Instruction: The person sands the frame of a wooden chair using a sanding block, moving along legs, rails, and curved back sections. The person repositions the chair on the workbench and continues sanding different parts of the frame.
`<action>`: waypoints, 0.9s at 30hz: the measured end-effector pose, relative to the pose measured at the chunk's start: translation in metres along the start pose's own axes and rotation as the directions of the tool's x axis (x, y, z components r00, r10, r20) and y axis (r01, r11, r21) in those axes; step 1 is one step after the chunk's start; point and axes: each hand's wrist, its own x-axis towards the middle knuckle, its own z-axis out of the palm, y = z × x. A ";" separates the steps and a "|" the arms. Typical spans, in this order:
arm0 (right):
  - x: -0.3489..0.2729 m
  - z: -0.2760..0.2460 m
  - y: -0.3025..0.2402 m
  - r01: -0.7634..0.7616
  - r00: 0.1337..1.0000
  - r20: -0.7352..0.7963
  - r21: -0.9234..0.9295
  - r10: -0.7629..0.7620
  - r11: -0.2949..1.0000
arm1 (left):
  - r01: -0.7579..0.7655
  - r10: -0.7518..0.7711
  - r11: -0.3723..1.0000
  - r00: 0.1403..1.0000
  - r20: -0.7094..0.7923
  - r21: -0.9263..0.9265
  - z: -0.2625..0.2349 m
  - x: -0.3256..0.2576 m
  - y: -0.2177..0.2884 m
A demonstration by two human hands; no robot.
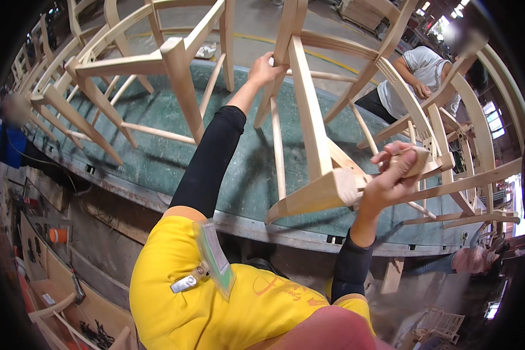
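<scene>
An unfinished pale wooden chair frame [309,122] lies tipped on a green-topped workbench [239,175] in front of me. My left hand [266,69] reaches far out and grips one of its upper legs. My right hand [394,175] is closed on a small wooden sanding block [413,161], pressed against the frame near its lower joint. Both arms wear black sleeves under a yellow shirt.
A second bare chair frame [157,64] stands on the bench to the left, with more frames [484,134] at the right. Another person in a grey shirt [417,79] bends over beyond the bench. Boxes and tools [70,286] lie on the floor at lower left.
</scene>
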 end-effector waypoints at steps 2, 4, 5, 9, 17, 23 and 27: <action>-0.001 -0.009 -0.008 -0.021 0.999 0.029 0.034 0.020 0.999 | 0.056 -0.056 0.998 0.998 -0.027 -0.017 -0.015 -0.021 -0.008; -0.004 -0.020 -0.009 -0.048 0.998 -0.049 0.048 0.051 0.998 | 0.002 0.002 1.000 0.991 -0.133 0.029 -0.018 -0.049 -0.013; -0.004 -0.023 -0.011 -0.077 0.993 -0.090 0.017 0.078 0.997 | -0.026 0.032 0.999 0.983 -0.182 0.035 -0.024 -0.063 -0.008; 0.013 -0.055 -0.001 -0.105 0.990 -0.083 0.069 0.111 0.992 | -0.021 0.043 0.998 0.934 -0.354 0.066 -0.043 -0.113 -0.015; 0.100 -0.098 0.090 -0.234 0.966 0.162 0.198 0.204 0.952 | 0.132 -0.029 0.978 0.854 -0.520 0.162 -0.073 -0.209 0.024; 0.061 -0.139 0.031 -0.498 0.857 0.353 0.374 0.376 0.783 | -0.026 0.121 0.978 0.877 -0.465 0.206 -0.103 -0.222 0.017; -0.048 -0.118 -0.023 0.049 0.985 -0.170 0.159 -0.021 0.986 | -0.001 0.084 0.979 0.913 -0.400 0.204 -0.103 -0.212 0.019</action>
